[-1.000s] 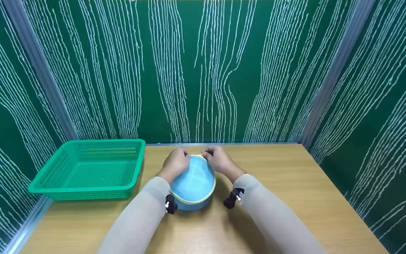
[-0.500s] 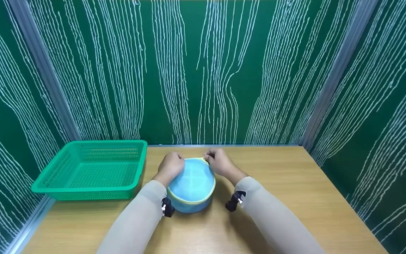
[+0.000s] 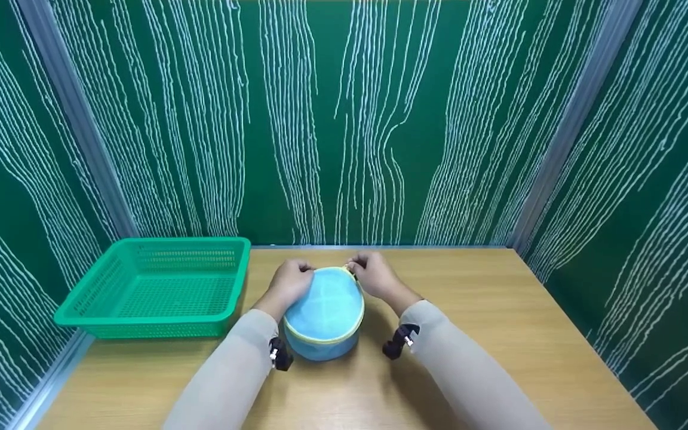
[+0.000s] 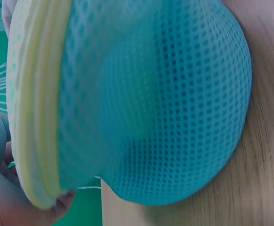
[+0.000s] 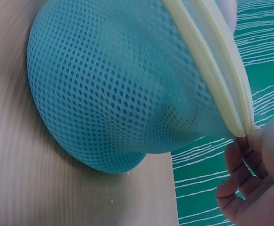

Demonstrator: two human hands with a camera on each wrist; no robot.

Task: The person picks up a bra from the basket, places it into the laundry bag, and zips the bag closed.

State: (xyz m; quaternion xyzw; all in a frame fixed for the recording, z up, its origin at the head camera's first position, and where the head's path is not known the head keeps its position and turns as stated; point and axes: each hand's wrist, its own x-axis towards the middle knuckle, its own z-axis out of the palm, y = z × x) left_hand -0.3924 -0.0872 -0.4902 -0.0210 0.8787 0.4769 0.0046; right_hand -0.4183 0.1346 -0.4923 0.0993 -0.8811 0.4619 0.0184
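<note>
Pouch (image 3: pixel 324 307): round, blue mesh, yellow zip (image 5: pixel 203 59) edging.

I make out a porous mesh-cloth bag (image 3: pixel 323 304), smooth plastic basket (image 3: pixel 141 322), wood-grained table (image 3: pixel 469 304) with soft sheen, matt cloth sleeves (image 3: pixel 218 373).

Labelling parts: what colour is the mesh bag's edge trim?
Pale yellow trim, on the blue mesh bag; clearest in the right wrist view.
</note>
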